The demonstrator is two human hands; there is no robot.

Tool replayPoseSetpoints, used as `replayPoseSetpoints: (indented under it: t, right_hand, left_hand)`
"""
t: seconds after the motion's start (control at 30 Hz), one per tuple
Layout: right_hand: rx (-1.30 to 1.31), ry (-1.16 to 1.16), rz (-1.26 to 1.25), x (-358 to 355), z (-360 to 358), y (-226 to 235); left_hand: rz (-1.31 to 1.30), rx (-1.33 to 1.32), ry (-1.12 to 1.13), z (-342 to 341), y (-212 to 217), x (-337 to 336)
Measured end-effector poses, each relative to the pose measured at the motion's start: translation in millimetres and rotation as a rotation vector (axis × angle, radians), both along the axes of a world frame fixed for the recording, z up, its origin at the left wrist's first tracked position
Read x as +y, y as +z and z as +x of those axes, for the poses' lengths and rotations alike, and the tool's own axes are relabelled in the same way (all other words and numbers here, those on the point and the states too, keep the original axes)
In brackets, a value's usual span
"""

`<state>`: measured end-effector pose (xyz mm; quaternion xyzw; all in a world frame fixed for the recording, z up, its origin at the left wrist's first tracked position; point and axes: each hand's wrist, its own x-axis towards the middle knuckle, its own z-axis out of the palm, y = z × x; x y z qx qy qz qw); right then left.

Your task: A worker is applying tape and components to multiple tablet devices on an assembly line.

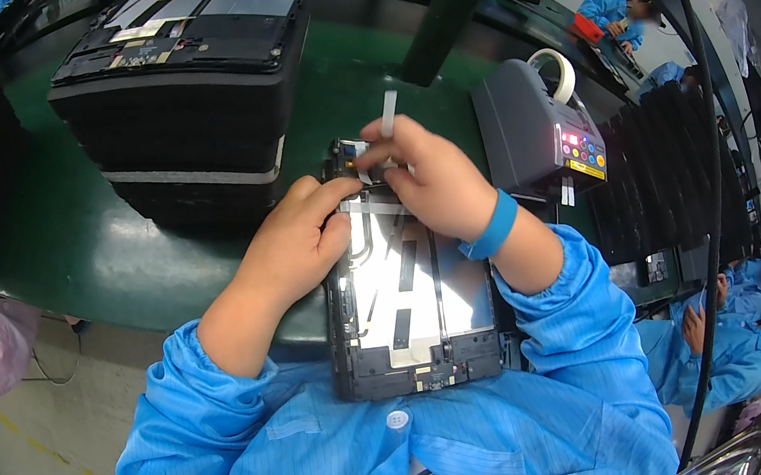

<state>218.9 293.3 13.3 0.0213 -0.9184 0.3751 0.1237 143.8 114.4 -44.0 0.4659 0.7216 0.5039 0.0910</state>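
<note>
An opened tablet (411,268), its silvery inside and black frame showing, lies before me with its near end close to my chest. My left hand (295,237) grips the tablet's upper left edge, fingers curled and the index fingertip pressing near the top. Over the upper end works my right hand (436,178), wearing a blue wristband (494,226). A pale tape strip (390,113) sticks up between its fingers. Those fingertips bend down at the tablet's top, near small parts, and partly hide them. Another pale strip (373,205) lies across the tablet below the fingers.
At the left, a tall stack of black foam trays (182,135) bears another opened tablet (197,12) on the green table (95,275). A grey tape dispenser (524,133) stands at the right, beside dark stacked trays (657,176). A black cable (699,83) hangs down. Co-workers in blue sit beyond.
</note>
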Motion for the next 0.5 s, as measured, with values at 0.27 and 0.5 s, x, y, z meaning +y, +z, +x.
replayPoseSetpoints:
  t: [0.27,0.5]
  right_hand:
    - [-0.034,0.132,0.158,5,16,-2]
    - [0.164,0.246,0.417,-6,44,12]
  left_hand:
    - [-0.012,0.056,0.037,3,-1,-4]
    - [0.193,0.034,0.077,39,26,-17]
